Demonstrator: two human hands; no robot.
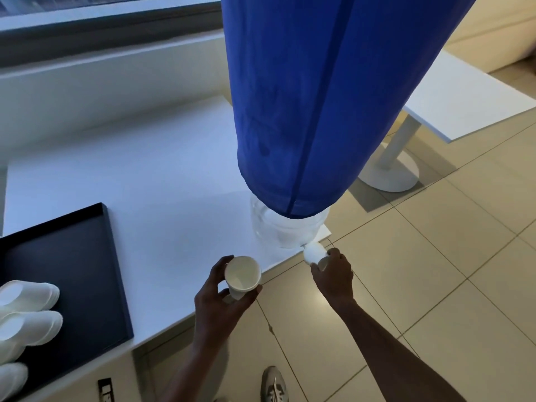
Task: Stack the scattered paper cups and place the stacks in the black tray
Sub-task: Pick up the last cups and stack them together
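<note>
Fingers [222, 264] of the left hand [216, 300] wrap one white paper cup [242, 275], the right hand [333, 274] grips a second cup [314, 252] at three o'clock; nesting them seems next.

Matt paper cup [242, 276], blue cloth cover [316, 97], perhaps clear plastic dispenser [278, 227], matt black tray [72, 271].

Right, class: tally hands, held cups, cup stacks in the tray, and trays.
Hands: 2, left hand, right hand
Held cups: 2, left cup, right cup
Cup stacks in tray: 3, far stack, middle stack, near stack
Black tray: 1
Total: 8
</note>
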